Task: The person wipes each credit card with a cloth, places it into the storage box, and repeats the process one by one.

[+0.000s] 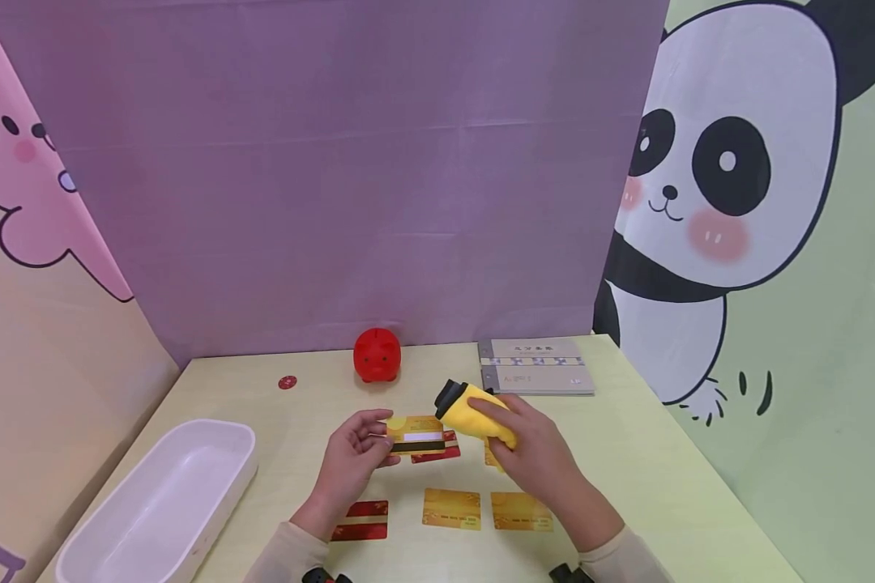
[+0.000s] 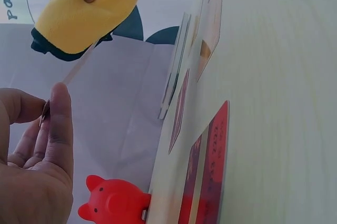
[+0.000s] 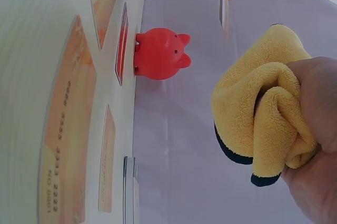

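Observation:
Between thumb and fingers, my left hand point(image 1: 353, 450) pinches a gold bank card point(image 1: 417, 427) by its left end, raised above the table. Its side with the black magnetic stripe faces me. A bunched yellow cloth point(image 3: 258, 113) with dark edging is gripped in my right hand point(image 1: 535, 445). In the head view the cloth overlaps the card's right end. Under the held card, a red card point(image 1: 437, 450) lies partly hidden. Another gold card sits mostly hidden below my right hand. Nearer me lie a red card point(image 1: 361, 521) and two gold cards point(image 1: 451, 508).
A red piggy bank point(image 1: 377, 356) stands at the back, with a small red disc point(image 1: 288, 382) to its left. Grey booklets point(image 1: 538, 367) are at the back right. A long white tray point(image 1: 244, 441) occupies the left side. A purple cloth backdrop point(image 1: 364, 178) hangs behind.

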Motion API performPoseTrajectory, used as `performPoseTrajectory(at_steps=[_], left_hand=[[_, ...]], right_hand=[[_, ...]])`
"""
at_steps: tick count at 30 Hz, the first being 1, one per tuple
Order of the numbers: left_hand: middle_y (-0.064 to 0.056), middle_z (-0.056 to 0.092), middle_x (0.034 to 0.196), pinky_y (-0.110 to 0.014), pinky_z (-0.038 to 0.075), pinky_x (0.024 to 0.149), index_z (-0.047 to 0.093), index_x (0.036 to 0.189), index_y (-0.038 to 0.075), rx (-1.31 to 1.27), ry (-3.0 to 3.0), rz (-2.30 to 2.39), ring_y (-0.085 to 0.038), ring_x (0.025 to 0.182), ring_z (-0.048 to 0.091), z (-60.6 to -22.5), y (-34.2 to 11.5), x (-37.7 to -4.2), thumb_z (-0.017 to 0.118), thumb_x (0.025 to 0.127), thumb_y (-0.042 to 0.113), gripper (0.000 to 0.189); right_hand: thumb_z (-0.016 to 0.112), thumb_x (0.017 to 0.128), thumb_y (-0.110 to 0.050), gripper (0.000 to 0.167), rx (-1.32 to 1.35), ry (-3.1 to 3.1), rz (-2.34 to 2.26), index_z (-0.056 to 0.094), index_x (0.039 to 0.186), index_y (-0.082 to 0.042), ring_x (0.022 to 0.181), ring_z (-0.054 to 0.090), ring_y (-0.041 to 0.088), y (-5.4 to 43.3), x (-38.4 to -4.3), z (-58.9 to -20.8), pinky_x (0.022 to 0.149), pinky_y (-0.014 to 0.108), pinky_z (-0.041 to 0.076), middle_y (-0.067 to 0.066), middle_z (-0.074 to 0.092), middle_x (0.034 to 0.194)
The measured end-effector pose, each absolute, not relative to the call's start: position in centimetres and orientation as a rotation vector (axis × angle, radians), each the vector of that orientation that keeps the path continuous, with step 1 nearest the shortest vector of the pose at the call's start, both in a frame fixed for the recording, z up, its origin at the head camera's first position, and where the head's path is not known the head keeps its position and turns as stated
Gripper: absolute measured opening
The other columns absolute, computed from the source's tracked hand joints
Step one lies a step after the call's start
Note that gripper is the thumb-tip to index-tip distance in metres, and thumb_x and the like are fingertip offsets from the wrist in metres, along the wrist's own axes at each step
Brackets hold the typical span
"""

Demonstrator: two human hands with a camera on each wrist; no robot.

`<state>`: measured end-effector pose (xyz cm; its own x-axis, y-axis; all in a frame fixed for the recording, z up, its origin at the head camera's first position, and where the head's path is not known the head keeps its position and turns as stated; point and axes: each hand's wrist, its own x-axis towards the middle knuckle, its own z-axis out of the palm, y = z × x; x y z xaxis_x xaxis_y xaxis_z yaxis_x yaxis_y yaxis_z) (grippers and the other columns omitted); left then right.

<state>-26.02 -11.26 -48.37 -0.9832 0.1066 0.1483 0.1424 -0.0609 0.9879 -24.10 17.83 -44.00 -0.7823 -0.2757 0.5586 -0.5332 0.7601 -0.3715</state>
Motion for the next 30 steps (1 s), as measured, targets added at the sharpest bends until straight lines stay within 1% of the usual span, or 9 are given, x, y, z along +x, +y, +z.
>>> performPoseTrajectory(at_steps=[7,16,20,22,26,30], left_hand=[[-0.019,0.063,0.116,-0.037,0.064,0.084,0.06,0.14,0.009,-0.286,-2.147,-2.249,-0.038,0.11,0.069,-48.2,-10.9,-25.8,0.067,0.1,0.0,0.041],[-0.018,0.063,0.117,-0.039,0.064,0.084,0.062,0.139,0.011,-0.305,-2.154,-2.265,-0.041,0.109,0.069,-48.2,-10.5,-25.6,0.068,0.1,0.0,0.042],[-0.019,0.062,0.119,-0.04,0.064,0.085,0.062,0.141,0.011,-0.325,-2.152,-2.286,-0.044,0.112,0.068,-48.0,-10.5,-25.3,0.069,0.099,-0.001,0.043],[-0.021,0.062,0.12,-0.04,0.063,0.086,0.061,0.141,0.01,-0.344,-2.15,-2.294,-0.044,0.112,0.068,-47.9,-10.6,-25.2,0.069,0.1,-0.001,0.044],[-0.022,0.062,0.122,-0.042,0.063,0.087,0.062,0.141,0.008,-0.378,-2.127,-2.339,-0.038,0.109,0.071,-47.7,-10.5,-25.1,0.069,0.099,-0.001,0.044],[-0.022,0.061,0.121,-0.042,0.063,0.087,0.063,0.141,0.009,-0.381,-2.123,-2.36,-0.031,0.105,0.073,-47.6,-10.5,-25.1,0.07,0.099,0.001,0.043]], right_hand=[[0.082,0.083,-0.002,0.065,0.635,-2.487,0.697,0.069,0.137,-0.036,0.089,0.062,0.014,17.1,-23.8,-43.9,0.077,0.032,0.06,-0.002,0.065,0.123],[0.083,0.082,-0.003,0.064,0.703,-2.502,0.574,0.071,0.135,-0.037,0.08,0.055,0.009,16.2,-23.9,-44.3,0.066,0.022,0.053,-0.006,0.061,0.112],[0.085,0.082,-0.005,0.063,0.717,-2.537,0.51,0.07,0.134,-0.037,0.081,0.055,0.008,15.7,-23.8,-44.5,0.069,0.022,0.054,-0.008,0.06,0.109],[0.085,0.083,-0.007,0.062,0.726,-2.558,0.484,0.07,0.135,-0.037,0.082,0.056,0.009,15.5,-23.7,-44.5,0.07,0.024,0.056,-0.007,0.06,0.108],[0.087,0.083,-0.009,0.062,0.74,-2.588,0.44,0.069,0.135,-0.038,0.088,0.06,0.011,14.9,-23.4,-44.3,0.075,0.028,0.059,-0.005,0.062,0.112],[0.089,0.082,-0.011,0.063,0.752,-2.579,0.402,0.069,0.135,-0.039,0.092,0.062,0.012,14.5,-23.2,-44.1,0.075,0.03,0.061,-0.004,0.063,0.116]])
